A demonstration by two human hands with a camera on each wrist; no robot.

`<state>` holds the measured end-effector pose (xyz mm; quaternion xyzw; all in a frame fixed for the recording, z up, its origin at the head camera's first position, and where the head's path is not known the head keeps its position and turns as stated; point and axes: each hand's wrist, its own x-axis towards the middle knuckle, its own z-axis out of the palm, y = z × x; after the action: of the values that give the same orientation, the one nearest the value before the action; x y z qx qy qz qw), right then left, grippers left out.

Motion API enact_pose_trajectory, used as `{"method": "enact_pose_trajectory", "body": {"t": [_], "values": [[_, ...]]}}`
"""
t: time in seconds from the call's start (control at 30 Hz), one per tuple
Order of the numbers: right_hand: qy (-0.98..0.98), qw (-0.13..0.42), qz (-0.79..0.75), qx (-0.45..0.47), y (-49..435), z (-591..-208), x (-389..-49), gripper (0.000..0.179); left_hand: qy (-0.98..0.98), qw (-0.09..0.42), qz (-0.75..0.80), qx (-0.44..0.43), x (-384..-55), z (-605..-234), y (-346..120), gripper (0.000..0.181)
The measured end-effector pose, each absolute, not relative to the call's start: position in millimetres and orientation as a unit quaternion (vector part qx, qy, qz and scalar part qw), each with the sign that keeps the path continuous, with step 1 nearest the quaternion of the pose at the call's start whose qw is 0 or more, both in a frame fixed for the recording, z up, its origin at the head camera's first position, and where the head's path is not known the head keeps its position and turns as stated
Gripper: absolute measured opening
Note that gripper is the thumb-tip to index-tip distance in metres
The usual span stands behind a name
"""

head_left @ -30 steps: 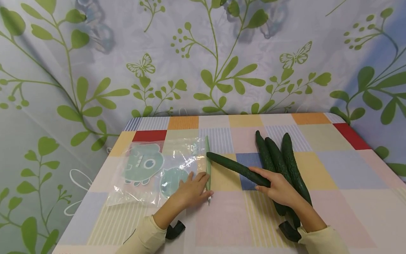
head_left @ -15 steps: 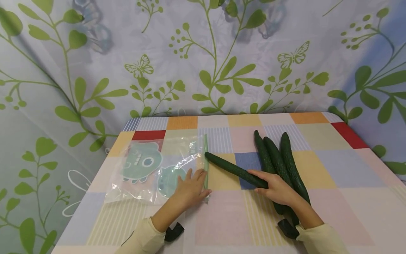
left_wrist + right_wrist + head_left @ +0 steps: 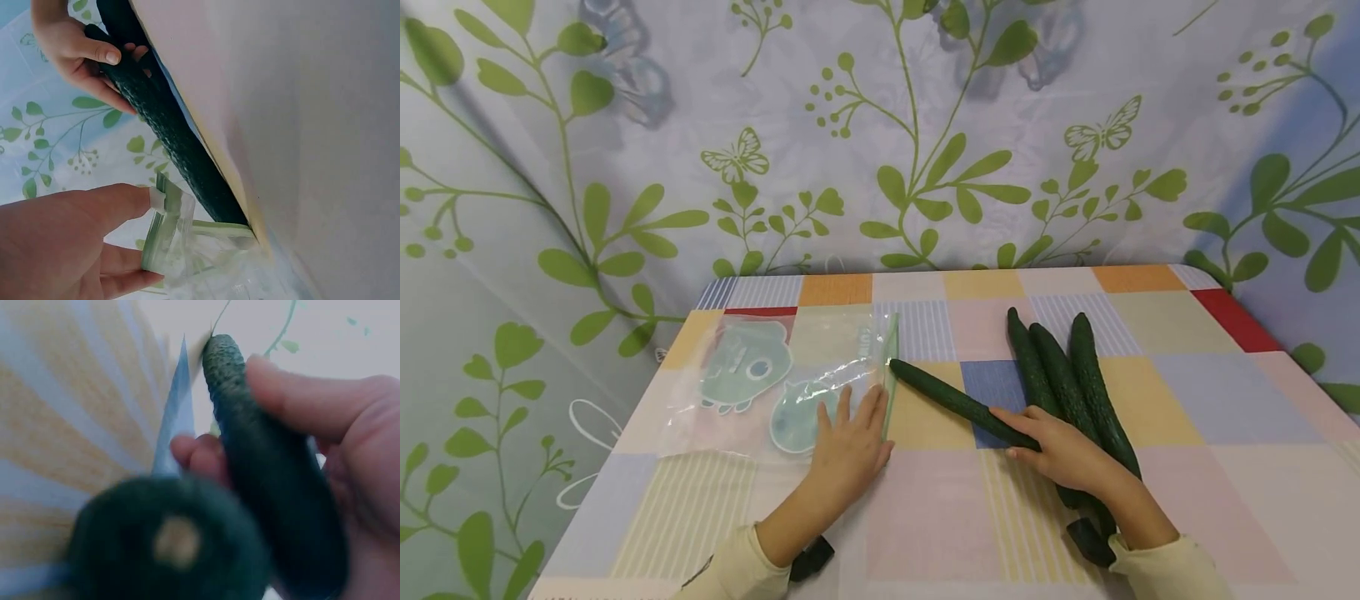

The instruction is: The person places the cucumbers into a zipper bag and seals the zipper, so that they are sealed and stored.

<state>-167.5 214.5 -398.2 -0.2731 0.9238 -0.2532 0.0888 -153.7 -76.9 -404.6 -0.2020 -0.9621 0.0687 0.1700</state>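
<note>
A clear zip bag [image 3: 745, 367] with pale green cartoon prints lies flat on the left, its green zip edge facing right. My left hand [image 3: 847, 450] is spread over that edge; in the left wrist view, thumb and fingers pinch one green lip [image 3: 161, 225], raised apart from the other. My right hand [image 3: 1063, 450] grips a long dark green cucumber [image 3: 947, 395] near its closer end, thumb along one side and fingers round the other. The cucumber's far tip is right at the bag's mouth. The end of another cucumber [image 3: 169, 544] looms below it in the right wrist view.
Three more cucumbers [image 3: 1093, 375] lie side by side under and beside my right forearm. A patchwork-patterned cloth [image 3: 1247, 400] covers the table. Behind it hangs a curtain [image 3: 820, 200] with green leaves and butterflies. Black wrist mounts [image 3: 811, 558] show at both sleeves.
My left hand has shifted slightly up along the zip edge with its fingers straighter, and the bag has slid a little away and creased. The right hand and its cucumber stay nearly in place.
</note>
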Motion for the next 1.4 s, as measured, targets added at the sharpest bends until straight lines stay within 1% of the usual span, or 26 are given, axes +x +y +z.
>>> {"method": "enact_pose_trajectory", "body": {"t": [0.07,0.13,0.27,0.33,0.37,0.53,0.77,0.97,1.07,1.3,1.4], "values": [[0.934,0.072,-0.224,-0.268,210,-396,-164,0.056,-0.959,0.188,0.071,-0.201,-152,-405,-77,0.066],[0.945,0.040,-0.192,-0.263,206,-396,-161,0.055,-0.957,0.196,0.075,-0.199,-152,-407,-77,0.066],[0.954,-0.054,-0.136,-0.261,201,-399,-159,0.054,-0.958,0.192,0.082,-0.195,-152,-410,-78,0.066],[0.954,-0.084,-0.128,-0.258,201,-402,-160,0.055,-0.960,0.188,0.081,-0.193,-152,-412,-78,0.066],[0.954,-0.091,-0.133,-0.254,202,-404,-162,0.055,-0.960,0.187,0.081,-0.192,-153,-413,-78,0.066],[0.951,-0.079,-0.192,-0.229,205,-409,-169,0.054,-0.963,0.177,0.082,-0.188,-153,-415,-79,0.065],[0.930,-0.124,-0.243,-0.245,207,-414,-173,0.053,-0.963,0.170,0.087,-0.189,-155,-417,-79,0.065],[0.917,-0.138,-0.273,-0.256,202,-412,-175,0.053,-0.963,0.172,0.085,-0.187,-156,-418,-79,0.064],[0.914,-0.130,-0.290,-0.252,197,-410,-175,0.051,-0.964,0.172,0.081,-0.187,-156,-418,-79,0.064],[0.915,-0.087,-0.314,-0.239,186,-409,-179,0.050,-0.961,0.182,0.081,-0.189,-156,-418,-79,0.064],[0.914,-0.075,-0.320,-0.237,181,-409,-184,0.051,-0.963,0.176,0.079,-0.188,-157,-417,-78,0.064]]}}
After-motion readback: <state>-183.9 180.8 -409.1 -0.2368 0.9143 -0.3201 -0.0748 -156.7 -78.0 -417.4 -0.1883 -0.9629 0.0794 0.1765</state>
